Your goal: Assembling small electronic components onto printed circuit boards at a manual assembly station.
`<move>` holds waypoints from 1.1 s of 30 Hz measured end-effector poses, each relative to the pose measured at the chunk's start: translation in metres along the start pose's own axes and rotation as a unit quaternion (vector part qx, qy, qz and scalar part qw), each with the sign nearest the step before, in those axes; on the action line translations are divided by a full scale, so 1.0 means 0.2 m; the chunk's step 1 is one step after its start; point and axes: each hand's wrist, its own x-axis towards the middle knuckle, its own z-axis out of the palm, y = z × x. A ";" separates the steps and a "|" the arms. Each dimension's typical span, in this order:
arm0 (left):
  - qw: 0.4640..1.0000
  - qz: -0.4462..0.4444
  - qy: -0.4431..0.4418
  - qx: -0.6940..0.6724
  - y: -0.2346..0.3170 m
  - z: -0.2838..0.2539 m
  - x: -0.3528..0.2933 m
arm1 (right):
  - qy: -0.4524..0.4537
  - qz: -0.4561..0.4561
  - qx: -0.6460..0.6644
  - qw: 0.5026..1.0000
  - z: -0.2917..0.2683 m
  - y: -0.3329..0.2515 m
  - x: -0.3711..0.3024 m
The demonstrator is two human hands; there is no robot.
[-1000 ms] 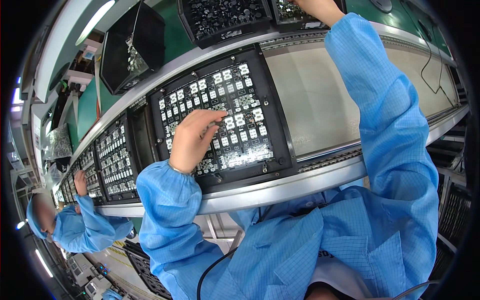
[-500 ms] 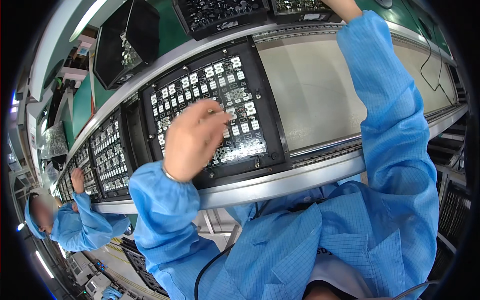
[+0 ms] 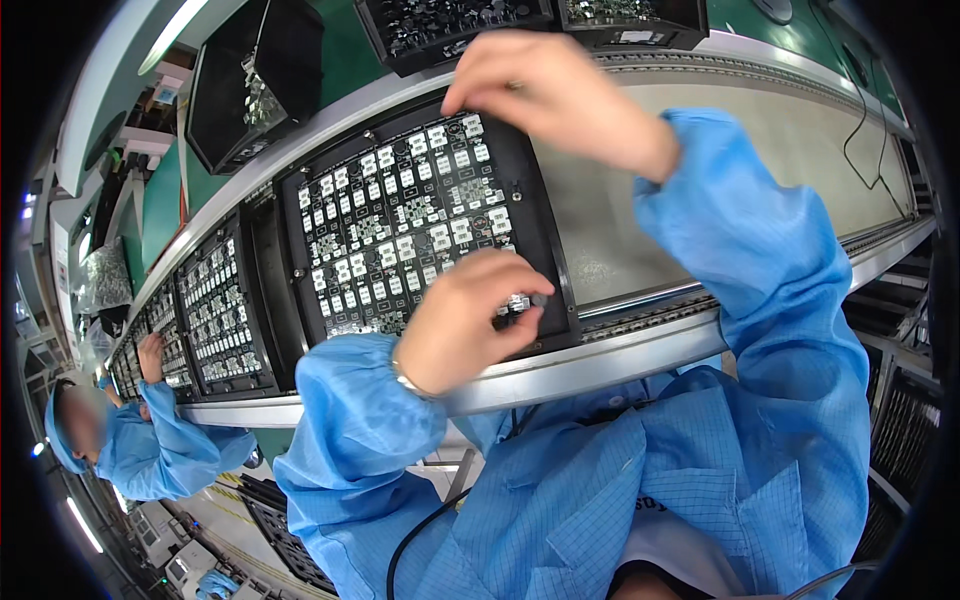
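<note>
A black frame (image 3: pixel 545 215) on the conveyor holds a panel of circuit boards (image 3: pixel 405 215) with rows of white connectors. At the panel's near right corner, my left hand (image 3: pixel 468 322) pinches a small dark round electronic component (image 3: pixel 541 299) between thumb and forefinger. My right hand (image 3: pixel 555 95) is over the far right corner of the frame, with its fingers curled and the tips close together. It is slightly blurred, and whatever may be between those fingertips cannot be made out.
Beyond the conveyor rail stand black bins of small components (image 3: pixel 450 25), another parts bin (image 3: pixel 630 20) and a tilted black box (image 3: pixel 255 85). More framed boards (image 3: pixel 215 320) line the conveyor leftward. A co-worker in blue (image 3: pixel 165 440) works there.
My right hand has come back from the far bin to the frame's far right corner. My left hand has moved from mid-panel toward the near right corner.
</note>
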 end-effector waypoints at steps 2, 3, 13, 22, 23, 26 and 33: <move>0.996 -0.070 -0.002 -0.050 0.02 -0.10 0.05 | -0.050 -0.019 0.027 0.998 0.14 0.15 -0.03; 0.995 -0.074 0.024 -0.059 0.03 -0.15 0.07 | -0.049 -0.019 0.027 0.998 0.19 0.19 -0.04; 0.969 -0.132 0.188 -0.089 -0.15 -0.61 0.20 | -0.104 0.166 -0.010 0.981 0.27 0.18 0.05; 0.907 -0.218 0.180 -0.311 -0.38 -0.57 0.34 | -0.088 0.143 -0.079 0.983 0.30 0.16 0.04; 0.911 -0.213 0.171 -0.307 -0.39 -0.56 0.35 | -0.075 0.105 -0.081 0.988 0.29 0.16 0.04; 0.940 -0.227 0.156 -0.204 -0.40 -0.50 0.37 | -0.021 0.079 -0.064 0.995 0.16 0.14 0.05; 0.984 -0.143 0.068 -0.083 -0.55 -0.42 0.38 | 0.283 0.123 -0.067 0.949 -0.43 0.19 0.16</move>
